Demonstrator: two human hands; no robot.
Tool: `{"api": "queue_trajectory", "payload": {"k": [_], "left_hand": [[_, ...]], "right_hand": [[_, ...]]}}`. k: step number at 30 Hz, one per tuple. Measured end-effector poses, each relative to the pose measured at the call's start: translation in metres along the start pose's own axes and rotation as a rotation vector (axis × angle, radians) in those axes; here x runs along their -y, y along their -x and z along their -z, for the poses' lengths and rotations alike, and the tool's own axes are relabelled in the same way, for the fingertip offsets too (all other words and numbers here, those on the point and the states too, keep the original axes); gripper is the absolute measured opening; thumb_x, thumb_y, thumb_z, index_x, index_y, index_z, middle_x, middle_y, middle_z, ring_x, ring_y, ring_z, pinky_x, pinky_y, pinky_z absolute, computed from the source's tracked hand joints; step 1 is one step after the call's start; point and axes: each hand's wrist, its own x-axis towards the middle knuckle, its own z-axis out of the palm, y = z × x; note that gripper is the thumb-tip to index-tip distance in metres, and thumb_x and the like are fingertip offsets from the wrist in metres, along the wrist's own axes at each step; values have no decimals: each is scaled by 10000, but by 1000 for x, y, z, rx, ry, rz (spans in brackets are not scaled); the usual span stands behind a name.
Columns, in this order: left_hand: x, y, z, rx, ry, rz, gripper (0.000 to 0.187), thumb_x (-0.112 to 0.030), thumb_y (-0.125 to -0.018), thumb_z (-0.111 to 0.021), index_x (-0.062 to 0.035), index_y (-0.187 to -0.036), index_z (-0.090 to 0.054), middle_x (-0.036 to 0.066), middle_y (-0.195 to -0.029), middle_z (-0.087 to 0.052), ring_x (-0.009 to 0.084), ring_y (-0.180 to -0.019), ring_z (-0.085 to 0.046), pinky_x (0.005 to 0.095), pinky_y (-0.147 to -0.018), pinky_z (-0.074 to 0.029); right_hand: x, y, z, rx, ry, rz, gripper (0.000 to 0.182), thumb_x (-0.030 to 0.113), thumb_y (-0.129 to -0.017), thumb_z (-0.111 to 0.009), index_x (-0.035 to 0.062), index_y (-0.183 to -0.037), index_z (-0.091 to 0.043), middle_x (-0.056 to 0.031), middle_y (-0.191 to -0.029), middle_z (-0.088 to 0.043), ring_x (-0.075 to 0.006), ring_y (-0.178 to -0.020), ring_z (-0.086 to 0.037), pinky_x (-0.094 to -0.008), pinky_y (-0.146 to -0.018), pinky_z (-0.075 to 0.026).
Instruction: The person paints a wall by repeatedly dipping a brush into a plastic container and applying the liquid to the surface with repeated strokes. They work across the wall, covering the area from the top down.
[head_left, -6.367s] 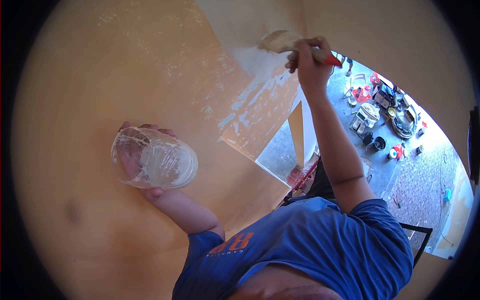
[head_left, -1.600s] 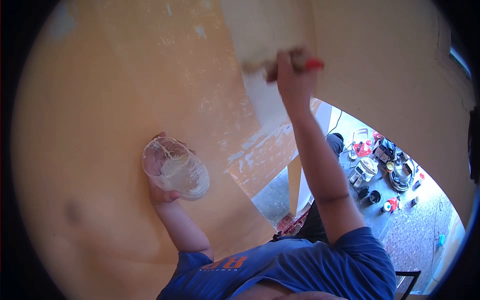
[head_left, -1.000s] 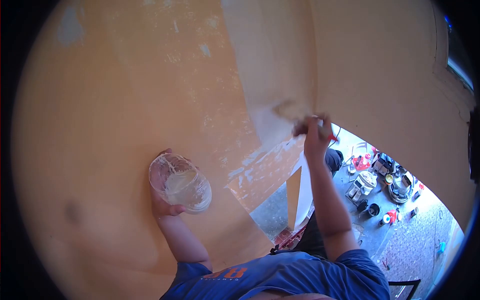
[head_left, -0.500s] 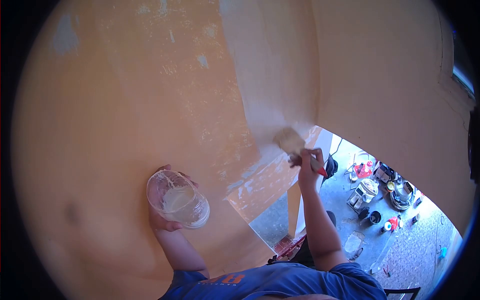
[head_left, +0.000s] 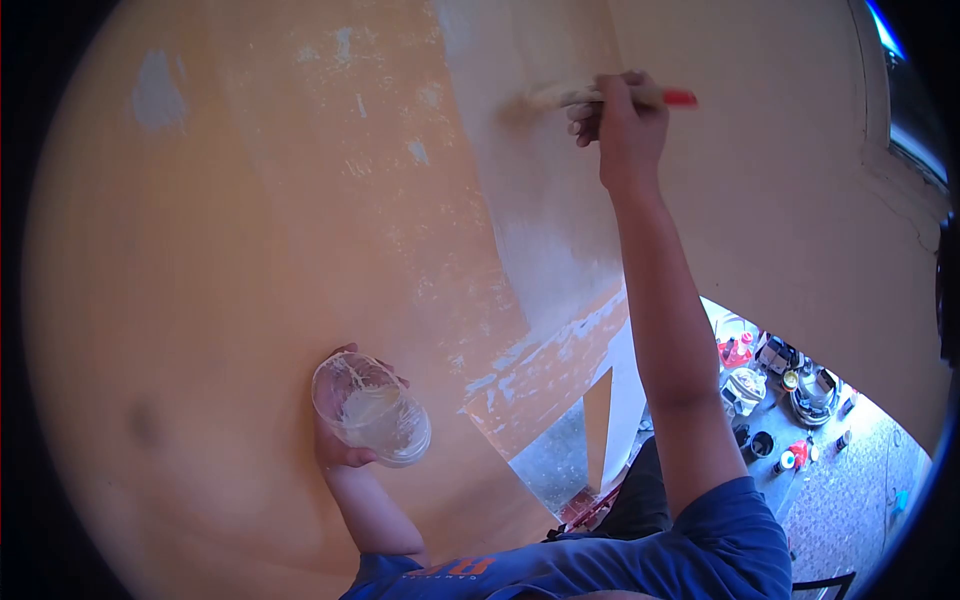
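Note:
My right hand (head_left: pixel 632 130) is raised high on the wall, fingers wrapped round the handle of a paintbrush (head_left: pixel 570 97) with a red end. The bristles, smeared by motion, are at the whitish coated strip (head_left: pixel 545 190) of the wall. Lower on the left, my left hand (head_left: pixel 340 440) grips a clear plastic tub (head_left: pixel 372 410) from its side. Whitish, creamy liquid lies in the tub, and its walls are streaked with the same stuff. Orange wall (head_left: pixel 300 250) with patchy white marks spreads behind the tub.
A plain wall (head_left: pixel 760 180) joins on the right, with a window (head_left: pixel 915 90) at its upper edge. Far below, the floor (head_left: pixel 840 510) holds a black bucket (head_left: pixel 762 444), a red container (head_left: pixel 800 452) and several other supplies. A wall opening (head_left: pixel 555 445) shows at lower middle.
My right hand has swept the brush upward along the whitish strip, and the arm is now stretched out. My left hand and the tub sit slightly lower and further right in view.

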Motion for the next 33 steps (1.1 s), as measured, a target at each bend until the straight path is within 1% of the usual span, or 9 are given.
{"api": "queue_trajectory", "payload": {"k": [1,5,9,12,18,23,26,30,33], "left_hand": [[2,1,2,8,23,5,1178,-200,-430,-914,-14,-1389,-255,204,-1163,-536,363,-1054,-578,452,-856,-510],[4,4,5,-5,1,21,1185,-212,-416,-922,13,-1378,-268,197,-1200,-528,331,-1079,-571,435,-893,-495],[6,5,16,-7,-47,2,1187,-223,-407,-929,41,-1364,-280,176,-1208,-531,287,-1101,-562,404,-927,-476],[7,6,21,5,-98,11,1184,-238,-408,-934,54,-1356,-289,150,-1184,-548,256,-1110,-557,382,-953,-456],[8,5,19,28,-40,20,1183,-241,-424,-935,49,-1365,-279,135,-1194,-545,245,-1122,-549,389,-971,-436],[10,9,18,-3,14,44,1183,-229,-428,-935,41,-1372,-274,129,-1173,-559,240,-1114,-555,384,-961,-441],[16,11,22,-1,5,3,1181,-218,-428,-933,41,-1373,-274,125,-1166,-563,235,-1112,-554,380,-959,-440],[11,8,20,29,-10,14,1180,-214,-421,-931,42,-1371,-279,123,-1167,-562,230,-1110,-554,376,-958,-438],[12,9,19,7,-15,11,1179,-218,-416,-930,41,-1369,-285,121,-1165,-564,229,-1111,-552,375,-960,-437]], "right_hand": [[1,1,-1,-15,-178,58,129,118,-865,-557,9,-893,-494,-93,-632,-568,-171,-455,-566,-278,-407,-450],[-75,72,40,37,-9,67,133,93,-889,-564,42,-952,-458,-82,-714,-566,-160,-532,-598,-285,-441,-487],[-78,164,89,-120,20,-183,95,79,-873,-544,34,-935,-486,-84,-651,-564,-157,-471,-574,-266,-405,-477],[-49,157,95,-117,125,-429,88,85,-843,-564,36,-889,-507,-74,-588,-544,-139,-406,-540,-245,-328,-420],[-12,6,4,112,604,-119,214,188,-833,-622,-4,-796,-538,-71,-534,-548,-159,-384,-533,-298,-361,-416],[46,-80,-65,130,342,102,207,196,-838,-611,12,-780,-534,-87,-591,-573,-152,-416,-542,-282,-372,-426],[47,-79,-57,121,31,163,155,160,-855,-583,35,-790,-517,-74,-577,-553,-149,-448,-554,-282,-387,-446],[-45,-13,11,110,141,232,83,114,-904,-527,66,-869,-469,-47,-621,-520,-134,-451,-531,-274,-397,-453],[-60,78,63,12,123,-39,103,116,-883,-558,74,-860,-466,-44,-618,-523,-128,-451,-546,-256,-392,-456]]}}
